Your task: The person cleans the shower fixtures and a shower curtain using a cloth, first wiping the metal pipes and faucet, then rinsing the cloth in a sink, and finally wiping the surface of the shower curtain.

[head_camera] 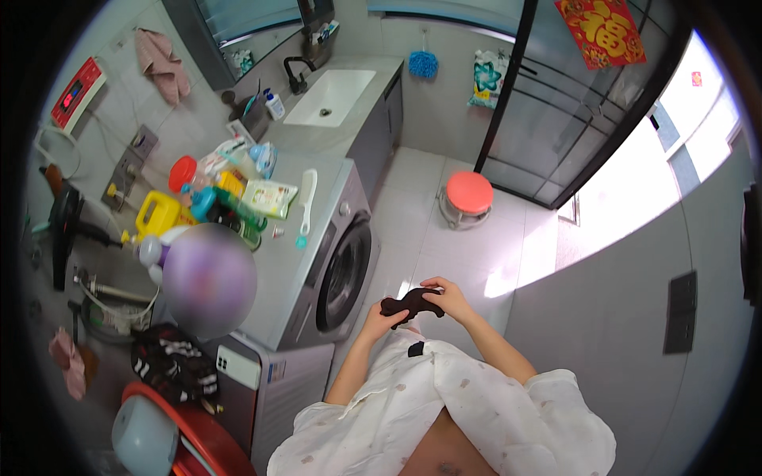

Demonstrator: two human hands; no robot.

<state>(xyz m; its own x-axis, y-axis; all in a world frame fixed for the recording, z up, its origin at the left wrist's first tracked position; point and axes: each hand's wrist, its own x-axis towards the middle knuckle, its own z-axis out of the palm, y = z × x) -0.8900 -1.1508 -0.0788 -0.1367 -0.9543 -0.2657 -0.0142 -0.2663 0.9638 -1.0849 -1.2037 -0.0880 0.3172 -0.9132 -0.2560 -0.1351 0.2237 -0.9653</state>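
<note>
A small dark brown piece of bunched cloth [415, 304] is stretched between my two hands, in front of my white patterned garment. My left hand [381, 320] grips its left end with the thumb on top. The right end is pinched by the thumb and fingers of my right hand [446, 299]. Below the cloth, a black patch [416, 348] shows on the garment. A front-loading washing machine [343, 279] stands to the left of my hands, with a white comb [308, 199] lying on its top.
Bottles, a yellow jug [159, 214] and a wipes packet [269, 198] crowd the washer top. Beyond are a white sink [331, 97] and a red-topped stool [469, 192]. A phone [238, 367] lies on a lower appliance beside a red basin [205, 434]. A grey wall panel [601, 333] is on the right.
</note>
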